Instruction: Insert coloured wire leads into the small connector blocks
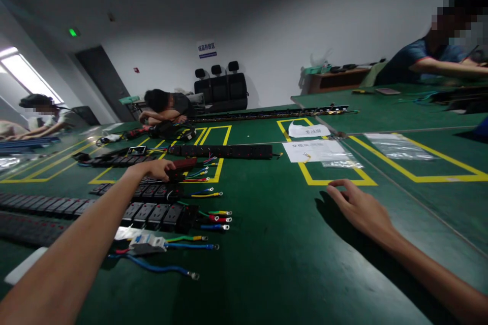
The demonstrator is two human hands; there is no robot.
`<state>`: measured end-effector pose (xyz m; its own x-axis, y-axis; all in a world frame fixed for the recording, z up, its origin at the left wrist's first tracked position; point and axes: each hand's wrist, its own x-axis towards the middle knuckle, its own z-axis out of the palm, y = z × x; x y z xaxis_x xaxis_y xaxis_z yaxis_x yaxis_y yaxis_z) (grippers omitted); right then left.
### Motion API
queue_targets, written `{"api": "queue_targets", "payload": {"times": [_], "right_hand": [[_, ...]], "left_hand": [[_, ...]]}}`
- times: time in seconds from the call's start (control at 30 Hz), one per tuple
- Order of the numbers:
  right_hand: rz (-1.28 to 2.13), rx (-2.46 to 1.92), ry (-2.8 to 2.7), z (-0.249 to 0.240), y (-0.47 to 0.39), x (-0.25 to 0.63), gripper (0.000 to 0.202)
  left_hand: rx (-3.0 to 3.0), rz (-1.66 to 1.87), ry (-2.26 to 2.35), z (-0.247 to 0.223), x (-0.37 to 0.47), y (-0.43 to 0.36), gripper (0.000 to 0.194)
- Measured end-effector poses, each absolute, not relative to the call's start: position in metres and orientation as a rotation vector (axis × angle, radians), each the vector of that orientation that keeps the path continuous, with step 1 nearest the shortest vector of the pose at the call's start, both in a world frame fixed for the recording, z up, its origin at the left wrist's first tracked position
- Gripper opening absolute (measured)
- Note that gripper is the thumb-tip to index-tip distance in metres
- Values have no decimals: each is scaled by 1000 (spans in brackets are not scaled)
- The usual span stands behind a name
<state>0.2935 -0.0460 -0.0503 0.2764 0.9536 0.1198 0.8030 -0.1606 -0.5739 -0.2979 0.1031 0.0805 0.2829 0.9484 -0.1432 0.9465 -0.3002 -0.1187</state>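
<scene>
My left hand (158, 168) is closed on a dark red block-like piece (185, 163), above the rows of black socket strips. My right hand (353, 205) hovers over the green table (267, 254) with its fingers apart and nothing in them. Under my left forearm runs a long socket strip (152, 215) whose wires end in ring lugs. Nearer to me sits a white breaker (148, 244) with blue and yellow-green wires. A further black strip (229, 151) lies beyond my left hand.
White paper sheets (314, 151) and a clear plastic bag (400, 146) lie across yellow tape outlines. A long thin strip (274, 112) spans the far edge. Three people sit around the tables, at left, back and right.
</scene>
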Motion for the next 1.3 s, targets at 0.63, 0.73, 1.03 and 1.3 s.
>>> {"api": "queue_targets", "payload": {"times": [0.63, 0.73, 1.03, 1.3], "right_hand": [[345, -2066, -1646, -37, -49, 283, 45], [330, -2084, -1666, -35, -50, 281, 43], [324, -2138, -1720, -27, -52, 277, 41], [299, -2119, -1747, -27, -52, 277, 41]], "left_hand": [[-2557, 358, -1745, 68, -277, 85, 70], [-2494, 267, -1645, 79, -252, 79, 66], [-2574, 79, -1164, 107, -110, 18, 61], [-2762, 62, -1003, 62, -27, -21, 60]]}}
